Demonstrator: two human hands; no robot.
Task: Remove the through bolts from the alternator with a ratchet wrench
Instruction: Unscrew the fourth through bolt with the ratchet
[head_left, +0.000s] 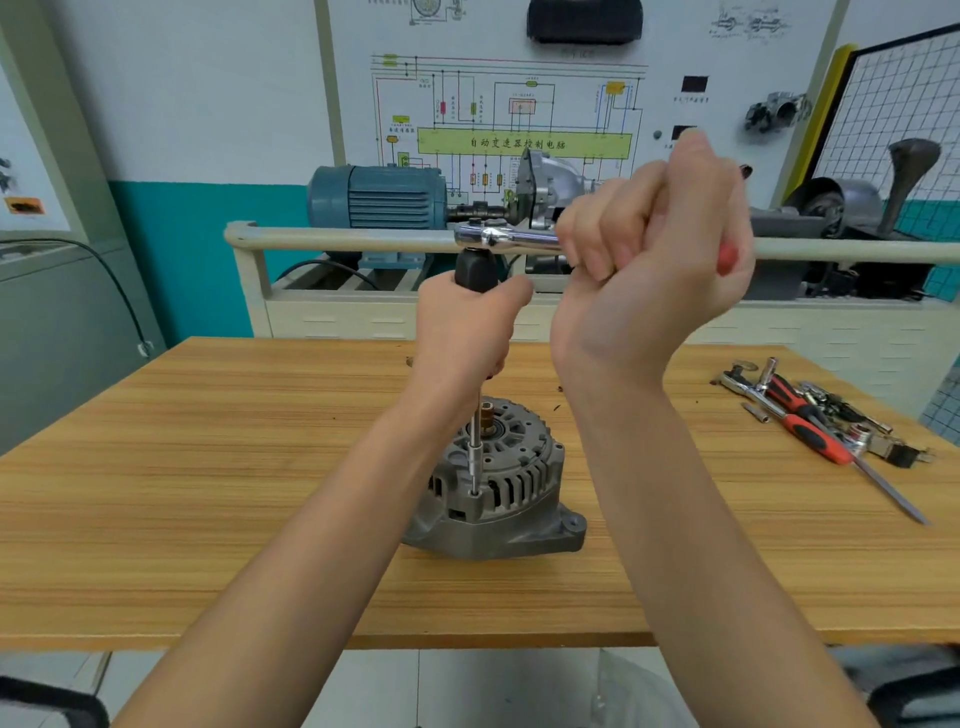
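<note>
**Keep the driver plumb while the ratchet swings**

The alternator (493, 478) sits on the wooden worktop (208, 493) near its middle, finned housing upward. On the housing's upper face, at about 7 o'clock from the brass-coloured shaft end, a slim extension shaft (475, 447) stands upright with its tip seated in a through bolt (474, 491) hole.

The left hand (465, 332) is wrapped round the black driver handle (475, 270) directly above that bolt, fingers curled tight on it. Its job, as I judge it, is to press straight down and hold the shaft vertical; any lean would let the bit ride out of the bolt head and round it.

The chrome ratchet wrench (498, 236) head sits on top of the handle, its bar running out toward 3 o'clock. The right hand (649, 244) grips that bar in a closed fist, with a bit of red grip showing past the palm. A good stroke here is probably short, level and smooth, pulled in a flat arc so no sideways force tips the shaft. The alternator is unclamped, so a hard tug could spin or slide it.

At 3 o'clock, well apart, loose spare tools (815, 415) lie in a heap.
</note>
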